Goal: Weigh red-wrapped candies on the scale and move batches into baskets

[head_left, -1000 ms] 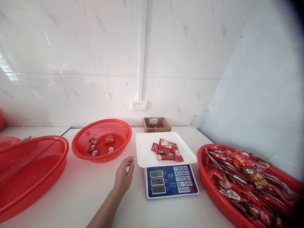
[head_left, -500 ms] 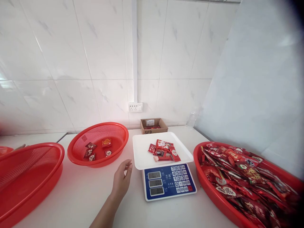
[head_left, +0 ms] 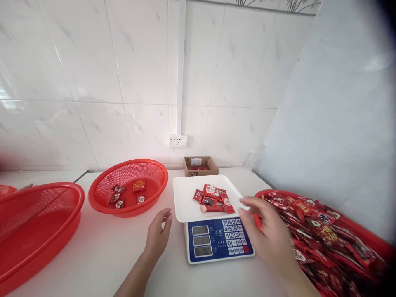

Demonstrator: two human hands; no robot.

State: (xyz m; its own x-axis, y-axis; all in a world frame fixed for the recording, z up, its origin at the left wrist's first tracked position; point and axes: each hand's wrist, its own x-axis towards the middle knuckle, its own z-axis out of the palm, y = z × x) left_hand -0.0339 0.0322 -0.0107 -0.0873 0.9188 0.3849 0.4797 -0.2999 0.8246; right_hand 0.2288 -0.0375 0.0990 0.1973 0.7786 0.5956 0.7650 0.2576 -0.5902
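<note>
Several small red packets (head_left: 213, 200) lie loosely heaped on the white tray (head_left: 185, 202) of the scale (head_left: 219, 241), at the centre of the frame. My left hand (head_left: 158, 233), lower centre-left, is empty, fingers softly curled with a narrow gap to the thumb, just beside the tray. My right hand (head_left: 269, 231), lower right, is blurred, its fingers spread fairly wide by the tray's right edge; I see nothing in it, and cannot tell whether it touches. I judge it best to come in from above, pinch crimped ends lightly and avoid leaning on the tray. The wrappers look glossy, thin and slippery; the tray is smooth, shallow, round-cornered plastic; the oval basket (head_left: 130, 212), centre-left, has finely perforated walls.
</note>
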